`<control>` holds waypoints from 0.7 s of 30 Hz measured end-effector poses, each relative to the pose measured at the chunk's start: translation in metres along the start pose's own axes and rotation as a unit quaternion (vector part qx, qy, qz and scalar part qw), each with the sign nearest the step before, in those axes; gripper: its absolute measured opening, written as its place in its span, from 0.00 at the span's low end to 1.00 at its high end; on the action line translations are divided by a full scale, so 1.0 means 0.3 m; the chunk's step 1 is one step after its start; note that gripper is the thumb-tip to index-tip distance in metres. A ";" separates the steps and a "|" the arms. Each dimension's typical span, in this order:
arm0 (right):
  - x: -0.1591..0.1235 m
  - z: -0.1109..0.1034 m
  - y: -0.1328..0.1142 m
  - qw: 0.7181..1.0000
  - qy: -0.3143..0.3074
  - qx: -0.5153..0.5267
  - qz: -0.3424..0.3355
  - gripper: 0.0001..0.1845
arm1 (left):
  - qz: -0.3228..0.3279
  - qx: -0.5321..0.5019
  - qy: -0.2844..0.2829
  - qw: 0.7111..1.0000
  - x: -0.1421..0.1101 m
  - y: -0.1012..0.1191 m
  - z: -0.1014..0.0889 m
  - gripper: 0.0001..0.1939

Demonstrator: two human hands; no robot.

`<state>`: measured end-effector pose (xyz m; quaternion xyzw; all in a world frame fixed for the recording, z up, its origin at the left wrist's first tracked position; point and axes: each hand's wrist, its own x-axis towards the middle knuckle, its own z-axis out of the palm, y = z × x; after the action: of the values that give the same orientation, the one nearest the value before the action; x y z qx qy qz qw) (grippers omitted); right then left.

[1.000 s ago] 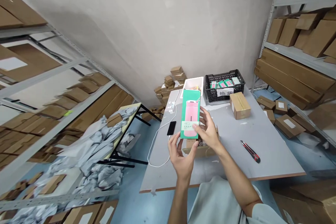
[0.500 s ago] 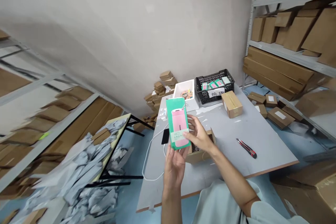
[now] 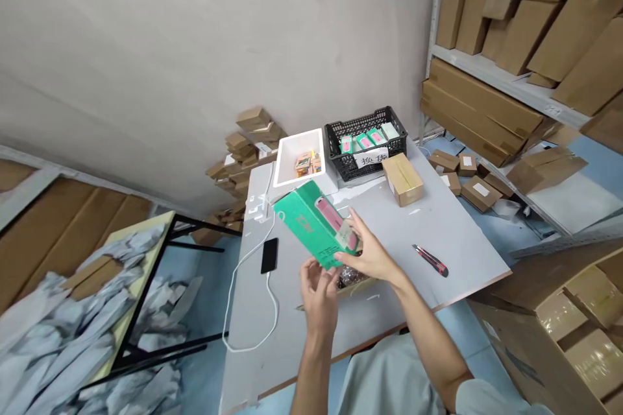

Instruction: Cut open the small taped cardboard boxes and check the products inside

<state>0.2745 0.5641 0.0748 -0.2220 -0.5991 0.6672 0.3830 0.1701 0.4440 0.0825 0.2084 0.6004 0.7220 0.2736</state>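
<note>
A green product box with a pink item printed on one face is held up over the grey table, tilted so its long green side shows. My right hand grips its right end, thumb on the near side and fingers behind. At the lower edge, my left hand pinches the box with curled fingers. Below both hands an open cardboard box holds something in shiny clear wrap; the hands hide much of it. A black phone with a white cable lies left of my left hand.
A black crate with several green boxes stands at the back beside a white foam box. A taped carton and a red-black utility knife lie to the right. Shelving with cartons rises at right; grey bags cover another table.
The green box has been turned from its front face to show its side, and tilted over. My left hand has shifted to its lower edge. The view has swung right.
</note>
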 end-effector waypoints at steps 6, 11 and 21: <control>-0.076 -0.133 0.006 0.988 -0.049 -0.144 -0.026 0.52 | -0.130 -0.116 -0.007 0.985 0.098 -0.043 0.055 0.27; -0.129 -0.160 0.115 0.989 -0.002 -0.147 -0.032 0.44 | -0.164 -0.128 -0.030 0.978 0.113 -0.119 0.094 0.31; -0.193 -0.187 0.300 0.978 0.124 0.058 0.158 0.52 | -0.152 0.083 -0.148 0.974 0.146 -0.241 0.073 0.18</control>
<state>0.3301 0.5555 -0.0320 -0.3723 -0.4646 0.7205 0.3557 0.1610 0.4979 0.0147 0.2414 0.6356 0.5805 0.4480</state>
